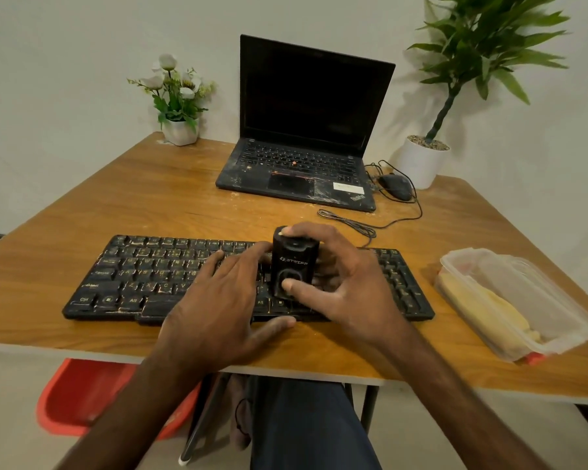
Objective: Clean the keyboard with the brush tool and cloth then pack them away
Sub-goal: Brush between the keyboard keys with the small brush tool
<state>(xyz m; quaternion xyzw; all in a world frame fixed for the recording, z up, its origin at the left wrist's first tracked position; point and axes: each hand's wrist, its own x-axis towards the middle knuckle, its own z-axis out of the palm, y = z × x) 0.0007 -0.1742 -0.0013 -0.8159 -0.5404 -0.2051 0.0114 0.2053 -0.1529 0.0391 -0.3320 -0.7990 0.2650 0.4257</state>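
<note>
A dusty black keyboard (143,279) lies across the near part of the wooden table (170,198). Over its right-middle keys my right hand (347,286) grips a small black brush tool (294,262), thumb on its lower front and fingers over its top and far side. My left hand (228,296) rests flat on the keys just left of the tool, fingers straight and thumb at the keyboard's front edge. A yellow cloth (486,310) lies inside a clear plastic box (557,307) at the right.
An open black laptop (306,130) stands at the back, with a wired mouse (396,186) and its cable to the right. A white flower pot (180,130) and a tall potted plant (421,161) flank it. A red chair (82,395) sits below the table's front edge.
</note>
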